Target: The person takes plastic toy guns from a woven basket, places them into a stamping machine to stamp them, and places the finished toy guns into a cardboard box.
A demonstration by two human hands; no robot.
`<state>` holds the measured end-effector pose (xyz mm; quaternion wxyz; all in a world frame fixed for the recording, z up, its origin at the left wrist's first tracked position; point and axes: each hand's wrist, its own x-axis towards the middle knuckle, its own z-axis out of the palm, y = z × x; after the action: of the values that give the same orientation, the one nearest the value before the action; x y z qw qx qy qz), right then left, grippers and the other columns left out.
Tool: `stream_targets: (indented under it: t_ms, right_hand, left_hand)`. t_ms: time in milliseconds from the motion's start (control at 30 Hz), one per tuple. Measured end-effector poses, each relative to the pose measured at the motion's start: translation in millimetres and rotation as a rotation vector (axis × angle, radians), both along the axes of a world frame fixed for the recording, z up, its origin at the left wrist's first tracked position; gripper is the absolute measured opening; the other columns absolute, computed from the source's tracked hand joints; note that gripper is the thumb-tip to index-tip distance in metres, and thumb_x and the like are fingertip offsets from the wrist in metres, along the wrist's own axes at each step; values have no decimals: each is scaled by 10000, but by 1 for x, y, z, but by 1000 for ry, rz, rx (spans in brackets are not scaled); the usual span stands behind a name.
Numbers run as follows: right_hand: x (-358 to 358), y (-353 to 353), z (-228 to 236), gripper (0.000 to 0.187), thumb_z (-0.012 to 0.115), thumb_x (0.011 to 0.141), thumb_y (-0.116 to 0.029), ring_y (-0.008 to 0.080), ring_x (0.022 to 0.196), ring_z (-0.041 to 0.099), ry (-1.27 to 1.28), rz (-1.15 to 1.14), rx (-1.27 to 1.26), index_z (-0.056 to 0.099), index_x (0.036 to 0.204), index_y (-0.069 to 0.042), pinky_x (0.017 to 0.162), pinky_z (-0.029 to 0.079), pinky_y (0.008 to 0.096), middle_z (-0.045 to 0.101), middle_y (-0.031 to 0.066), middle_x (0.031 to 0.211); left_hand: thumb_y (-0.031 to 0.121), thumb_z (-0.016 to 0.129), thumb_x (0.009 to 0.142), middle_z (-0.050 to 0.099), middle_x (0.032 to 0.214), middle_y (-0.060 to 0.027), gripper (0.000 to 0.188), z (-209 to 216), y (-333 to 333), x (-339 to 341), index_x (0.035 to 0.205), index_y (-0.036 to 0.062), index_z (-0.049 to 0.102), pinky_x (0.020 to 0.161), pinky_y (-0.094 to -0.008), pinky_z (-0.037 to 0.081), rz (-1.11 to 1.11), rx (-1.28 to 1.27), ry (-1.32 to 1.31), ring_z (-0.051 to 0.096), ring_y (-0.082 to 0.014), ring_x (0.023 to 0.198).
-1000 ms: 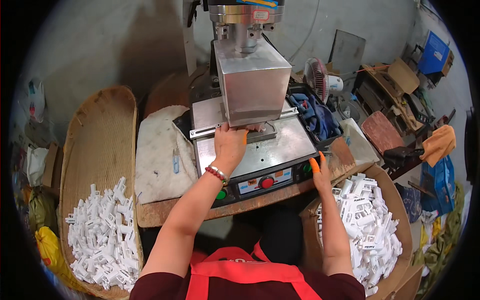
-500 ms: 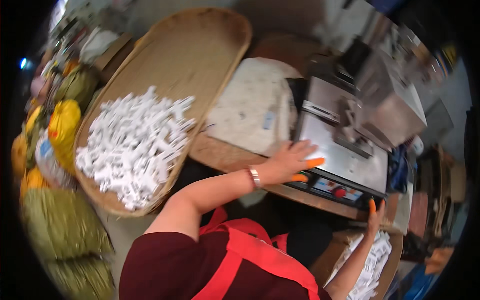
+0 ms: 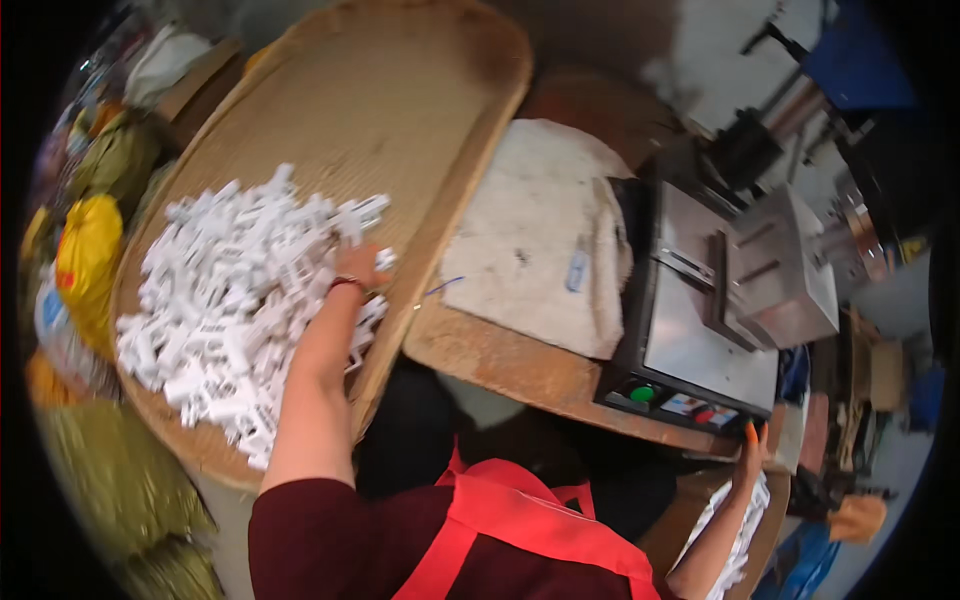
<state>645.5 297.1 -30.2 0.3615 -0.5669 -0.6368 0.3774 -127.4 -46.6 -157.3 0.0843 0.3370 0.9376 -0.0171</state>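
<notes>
My left hand (image 3: 362, 265) reaches into the right side of a heap of small white plastic pieces (image 3: 225, 300). Its fingers are mostly hidden, so I cannot see whether they grip a piece. The heap lies in a long oval woven tray (image 3: 400, 110). At the front right corner of a metal-topped machine (image 3: 690, 330), my right hand (image 3: 752, 448) has its fingers stretched upward, an orange cover on one. A green button (image 3: 642, 394) and a red knob (image 3: 705, 414) sit on the machine's front panel.
A pale folded cloth (image 3: 530, 240) lies on the wooden table (image 3: 500, 345) between tray and machine. Below my right hand, a cardboard box (image 3: 690, 510) holds more white pieces. Yellow bags (image 3: 90, 255) and olive sacks (image 3: 120, 480) crowd the left side.
My left hand has left the machine's top and swung left into the white pieces. My right hand stays by the machine's corner. The view has shifted slightly.
</notes>
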Motion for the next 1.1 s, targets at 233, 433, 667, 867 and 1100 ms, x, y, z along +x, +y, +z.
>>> stream_targets:
  t_ms: [233,433,667,867,1100]
  right_hand:
    - [-81,11,36,374,542,945,-101,277,1292,434,-215,-6,545,516,1302,10,1093,299,351,525,149,1337]
    - [-151,53,56,262,546,904,-79,369,1240,456,-237,234,816,609,1154,-37,1090,306,404,557,161,1273]
    - [-201,72,63,275,692,785,-146,423,1141,475,-30,208,779,630,1037,-56,1029,340,491,582,171,1130]
    - [-199,80,62,181,600,823,-66,387,1105,513,213,77,721,590,995,-10,974,391,428,578,183,1145]
    - [62,-68,114,145,668,849,-74,269,1106,555,-218,-422,869,611,962,-3,947,422,357,601,154,1178]
  left_hand:
    - [367,685,828,617,923,-152,378,160,51,59,979,37,580,689,-450,457,-121,950,229,607,-334,827]
    - [513,576,882,589,999,-203,517,283,222,292,973,6,536,755,-469,470,-445,836,-199,606,-390,867]
    - [254,701,825,508,1286,-249,630,233,208,328,1350,8,454,978,-440,394,-913,852,-211,497,-413,1128]
    - [141,680,821,496,1294,-239,463,225,180,358,1246,11,551,955,-451,415,-991,729,59,492,-387,1100]
    - [81,659,800,558,1257,-161,384,233,202,384,1168,-5,591,893,-445,454,-912,944,73,528,-359,1057]
